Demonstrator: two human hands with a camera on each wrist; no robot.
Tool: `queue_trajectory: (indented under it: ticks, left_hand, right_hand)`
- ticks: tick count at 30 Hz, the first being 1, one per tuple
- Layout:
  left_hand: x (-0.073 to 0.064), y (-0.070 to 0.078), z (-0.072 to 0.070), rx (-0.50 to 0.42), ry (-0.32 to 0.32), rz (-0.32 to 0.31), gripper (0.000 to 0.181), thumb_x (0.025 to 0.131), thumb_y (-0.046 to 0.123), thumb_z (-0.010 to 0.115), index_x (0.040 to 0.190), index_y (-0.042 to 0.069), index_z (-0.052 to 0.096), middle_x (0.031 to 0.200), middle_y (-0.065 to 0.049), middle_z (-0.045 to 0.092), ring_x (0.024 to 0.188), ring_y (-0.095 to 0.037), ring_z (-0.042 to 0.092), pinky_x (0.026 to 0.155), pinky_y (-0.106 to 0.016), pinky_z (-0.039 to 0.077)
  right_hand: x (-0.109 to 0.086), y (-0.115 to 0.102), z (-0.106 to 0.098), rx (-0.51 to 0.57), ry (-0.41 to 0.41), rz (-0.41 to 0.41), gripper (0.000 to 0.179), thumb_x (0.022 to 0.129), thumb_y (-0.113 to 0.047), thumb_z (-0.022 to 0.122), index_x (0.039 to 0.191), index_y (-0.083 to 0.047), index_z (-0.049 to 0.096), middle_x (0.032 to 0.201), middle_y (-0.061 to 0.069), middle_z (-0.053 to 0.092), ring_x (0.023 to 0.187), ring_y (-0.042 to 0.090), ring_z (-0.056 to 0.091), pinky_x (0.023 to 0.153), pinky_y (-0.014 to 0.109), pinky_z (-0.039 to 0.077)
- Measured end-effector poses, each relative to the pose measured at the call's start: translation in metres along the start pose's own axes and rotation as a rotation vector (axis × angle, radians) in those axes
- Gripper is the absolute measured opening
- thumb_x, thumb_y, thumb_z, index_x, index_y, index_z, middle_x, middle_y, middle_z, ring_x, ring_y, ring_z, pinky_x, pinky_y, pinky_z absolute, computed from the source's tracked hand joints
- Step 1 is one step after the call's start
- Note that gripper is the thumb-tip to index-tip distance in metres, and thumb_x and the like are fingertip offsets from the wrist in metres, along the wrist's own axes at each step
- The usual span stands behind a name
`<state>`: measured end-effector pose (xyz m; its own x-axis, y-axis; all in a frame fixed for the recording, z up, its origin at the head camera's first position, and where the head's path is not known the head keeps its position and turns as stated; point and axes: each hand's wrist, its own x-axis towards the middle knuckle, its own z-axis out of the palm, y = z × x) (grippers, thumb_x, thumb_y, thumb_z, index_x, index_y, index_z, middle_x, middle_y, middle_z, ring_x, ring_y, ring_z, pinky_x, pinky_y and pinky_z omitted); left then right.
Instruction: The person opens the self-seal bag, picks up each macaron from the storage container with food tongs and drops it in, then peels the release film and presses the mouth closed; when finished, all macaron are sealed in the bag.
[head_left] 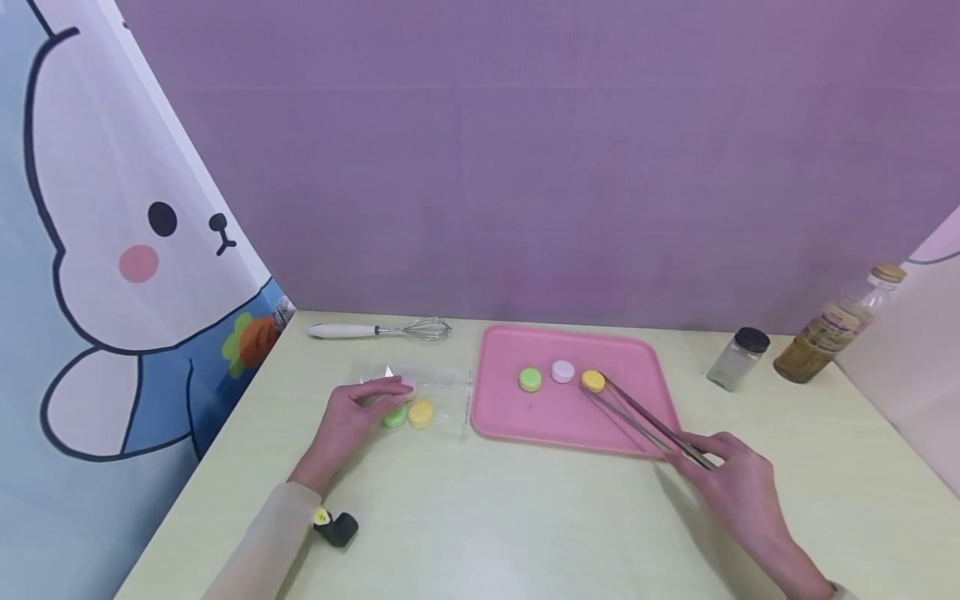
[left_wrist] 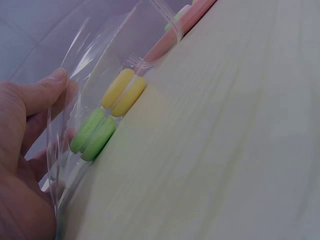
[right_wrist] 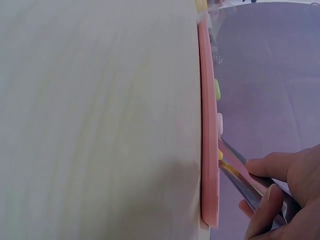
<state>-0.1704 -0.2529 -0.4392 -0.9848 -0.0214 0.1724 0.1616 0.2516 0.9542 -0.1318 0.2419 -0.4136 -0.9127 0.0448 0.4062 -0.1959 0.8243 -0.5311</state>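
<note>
My left hand [head_left: 358,421] pinches a clear plastic bag [left_wrist: 82,55] by its film between thumb and fingers. Inside the bag lie a green macaron [left_wrist: 93,134] and a yellow macaron [left_wrist: 123,93]; a pale pinkish one is partly hidden by the fingers in the head view. My right hand [head_left: 738,487] grips metal tongs [head_left: 645,417], whose tips stand on either side of a second yellow macaron [head_left: 592,381] on the pink tray [head_left: 517,421]. Left of it on the tray sit a lilac macaron [head_left: 562,371] and another green macaron [head_left: 530,380].
A whisk [head_left: 375,330] with a white handle lies at the back left. Towards the back right stand a small jar [head_left: 735,362] with a black lid and a corked bottle [head_left: 828,329] of brown liquid. A purple cloth [head_left: 487,167] closes off the table's far edge.
</note>
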Motion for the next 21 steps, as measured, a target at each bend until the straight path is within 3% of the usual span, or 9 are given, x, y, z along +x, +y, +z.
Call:
queue_trajectory:
  ticks: [9,21]
  left_hand:
    - [0.0001,-0.0008,0.0002,0.011,0.001,0.01,0.017,0.09,0.013,0.078,0.107,0.01,0.079,0.124,-0.009,0.071,0.128,-0.022,0.058,0.121,-0.044,0.028]
    - [-0.0001,0.0004,-0.0006,0.01,-0.005,-0.002,0.016,0.091,0.015,0.078,0.107,0.012,0.08,0.124,-0.007,0.071,0.128,-0.019,0.057,0.121,-0.043,0.028]
  right_hand:
    - [-0.0018,-0.0002,-0.0002,0.009,0.023,-0.029,0.026,0.077,-0.015,0.089,0.099,-0.003,0.081,0.084,0.007,0.072,0.063,0.008,0.051,0.045,0.025,0.036]
    - [-0.0073,-0.0032,-0.0033,0.023,0.004,-0.019,0.029,0.078,-0.016,0.089,0.102,-0.002,0.08,0.082,0.003,0.068,0.054,0.005,0.042,0.042,0.025,0.034]
